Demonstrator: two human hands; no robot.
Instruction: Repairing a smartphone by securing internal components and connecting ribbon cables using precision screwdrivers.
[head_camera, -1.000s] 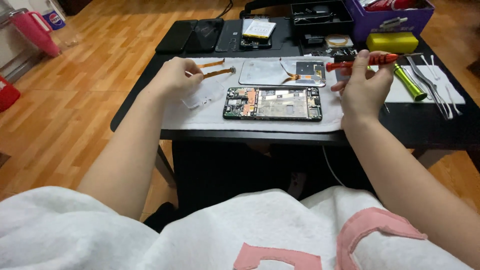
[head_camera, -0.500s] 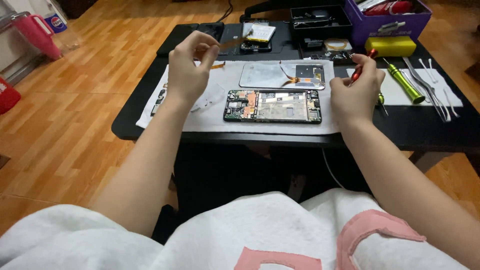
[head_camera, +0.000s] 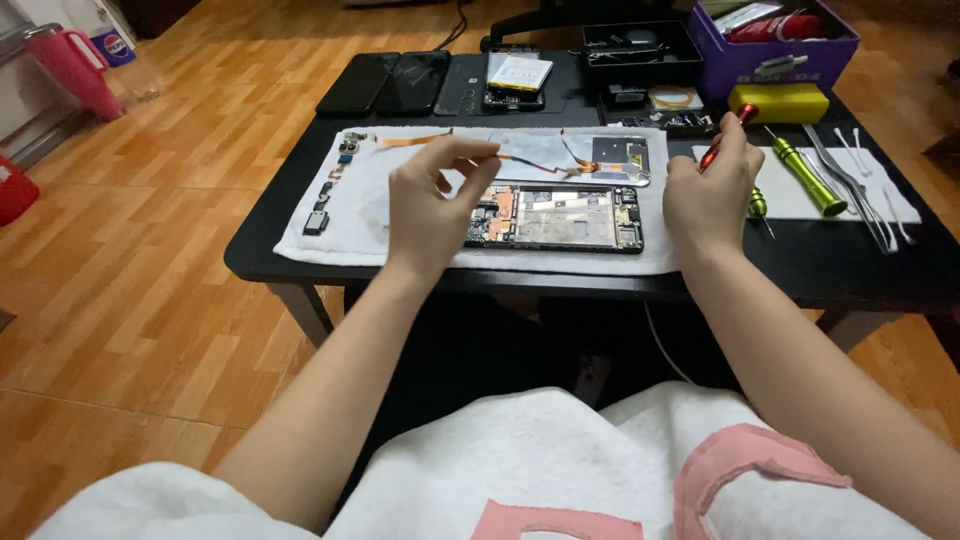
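An opened black phone (head_camera: 555, 217) with its circuit boards exposed lies on a white cloth (head_camera: 340, 235) on a low black table (head_camera: 850, 265). My left hand (head_camera: 430, 205) hovers over the phone's left end with thumb and fingertips pinched together; I cannot tell whether a small part is between them. My right hand (head_camera: 710, 195) rests at the phone's right end and grips a red-handled screwdriver (head_camera: 735, 122), handle pointing up and away. Behind the phone lies a silver back plate (head_camera: 600, 155) with orange flex cables.
Small removed parts (head_camera: 330, 190) line the cloth's left side. A green screwdriver (head_camera: 800, 172) and tweezers (head_camera: 850, 185) lie on white paper at the right. At the back stand a yellow box (head_camera: 778, 102), a purple box (head_camera: 790, 50), a black tray (head_camera: 640, 45) and dark phones (head_camera: 385, 80).
My left hand rose from the cloth, pinched its fingers, then came down and right over the phone's left end. My right hand turned the red screwdriver more upright.
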